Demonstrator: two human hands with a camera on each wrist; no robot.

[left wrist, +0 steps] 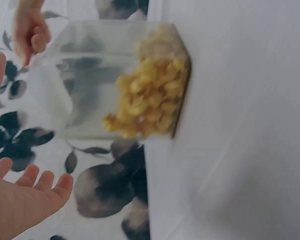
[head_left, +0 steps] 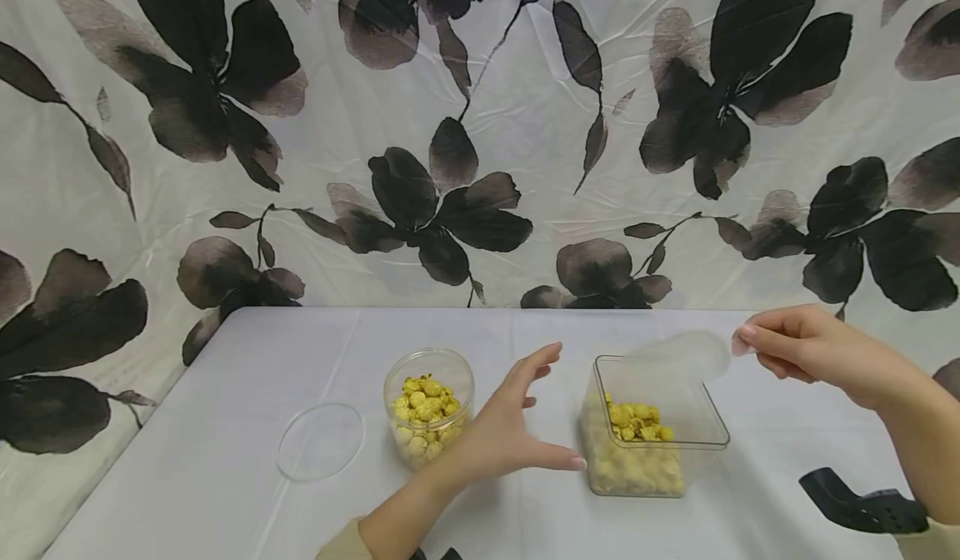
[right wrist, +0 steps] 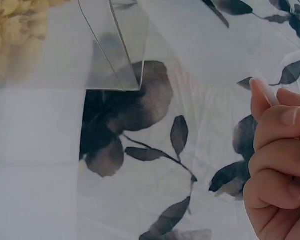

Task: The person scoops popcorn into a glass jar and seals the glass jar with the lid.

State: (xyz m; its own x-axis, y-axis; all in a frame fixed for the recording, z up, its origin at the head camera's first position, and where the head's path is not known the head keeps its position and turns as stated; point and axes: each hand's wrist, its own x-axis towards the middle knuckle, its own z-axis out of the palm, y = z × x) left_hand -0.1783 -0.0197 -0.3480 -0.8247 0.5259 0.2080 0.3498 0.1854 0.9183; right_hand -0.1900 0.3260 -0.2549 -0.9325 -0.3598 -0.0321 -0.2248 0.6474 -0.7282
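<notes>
Plainly laid out for work between two containers. Draped behind, a white backdrop [head_left: 525,127] printed with dark leaves, hung close to the far edge and shutting off the background. Below it, a table [head_left: 225,477] under a white cloth, wide enough to keep each item apart from the next.

Right of centre, a square clear container [head_left: 651,427], open at the top, partly filled with yellow popcorn [head_left: 636,422]; placed within easy reach of both hands. Left of it, near but not touching, a round clear jar [head_left: 429,402], also uncovered and holding more of the same. Further left, lying flat on the cloth and well apart from the jar, a round clear lid [head_left: 321,441], seemingly set aside to keep the jar's mouth free.

Between jar and container, the left hand [head_left: 510,435], fingers straight and spread, holding nothing, thumb tip just beside the container's near wall, probably ready to steady it. Raised above the container's far right corner, the right hand [head_left: 806,352], fingertips pinching the edge of a translucent square lid [head_left: 686,352], tilted and lifted clear of the rim. At lower right, a black strap piece [head_left: 858,506], resting on the cloth.
</notes>
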